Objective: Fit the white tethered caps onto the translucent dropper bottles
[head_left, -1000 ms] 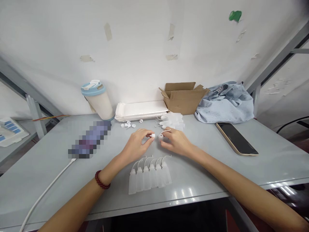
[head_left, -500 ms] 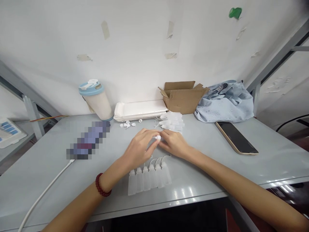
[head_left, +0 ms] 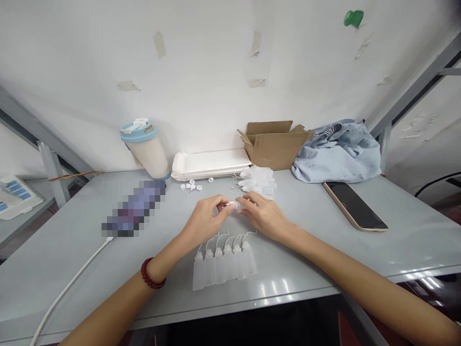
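Note:
My left hand (head_left: pixel 207 216) pinches a small white cap (head_left: pixel 231 203) between thumb and fingers, in the middle of the table. Against it, my right hand (head_left: pixel 264 215) closes its fingers on a small translucent plastic bottle (head_left: pixel 237 205), most of which they hide. Closer to me lies a row of several small translucent squeeze bottles (head_left: pixel 225 264), each with a thin curved strap at its neck. Beyond my right hand is a pile of similar bottles (head_left: pixel 256 177). Several loose white caps (head_left: pixel 192 185) are scattered beyond my left hand.
At the back stand a cream tumbler with blue lid (head_left: pixel 149 151), white flat packs (head_left: pixel 212 163), an open cardboard box (head_left: pixel 277 150) and a light blue cloth bag (head_left: pixel 338 154). A phone (head_left: pixel 355 205) lies right; a pixelated device (head_left: pixel 135 209) with a white cable (head_left: pixel 72 286) lies left.
My left fingers have come together on the white cap and now meet the right fingertips more level. The right hand has shifted slightly. More of the row's straps show.

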`<move>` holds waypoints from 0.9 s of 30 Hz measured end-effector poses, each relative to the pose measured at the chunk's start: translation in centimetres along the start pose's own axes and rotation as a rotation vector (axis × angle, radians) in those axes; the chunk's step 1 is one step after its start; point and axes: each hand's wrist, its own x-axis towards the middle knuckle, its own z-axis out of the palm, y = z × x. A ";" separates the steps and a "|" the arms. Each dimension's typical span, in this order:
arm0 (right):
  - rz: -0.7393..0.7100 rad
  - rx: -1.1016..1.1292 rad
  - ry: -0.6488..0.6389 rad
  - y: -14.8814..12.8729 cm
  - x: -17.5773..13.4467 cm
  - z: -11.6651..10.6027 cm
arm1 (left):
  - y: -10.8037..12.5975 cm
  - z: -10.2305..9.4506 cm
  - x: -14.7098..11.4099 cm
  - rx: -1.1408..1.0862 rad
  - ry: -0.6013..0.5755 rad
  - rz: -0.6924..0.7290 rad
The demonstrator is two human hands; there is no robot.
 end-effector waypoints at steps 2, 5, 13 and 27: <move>0.002 -0.005 0.023 0.0 -0.1 0.1 | -0.1 -0.1 0.0 -0.023 -0.009 -0.022; -0.003 0.012 0.037 0.1 -0.2 0.2 | -0.2 0.0 0.0 -0.048 -0.022 -0.040; 0.040 0.406 0.092 -0.3 -0.4 -0.6 | -0.1 -0.1 -0.2 -0.098 0.021 0.031; 0.096 0.486 0.122 -1.0 -0.4 -1.0 | 0.4 -0.4 -0.3 -0.189 -0.125 -0.126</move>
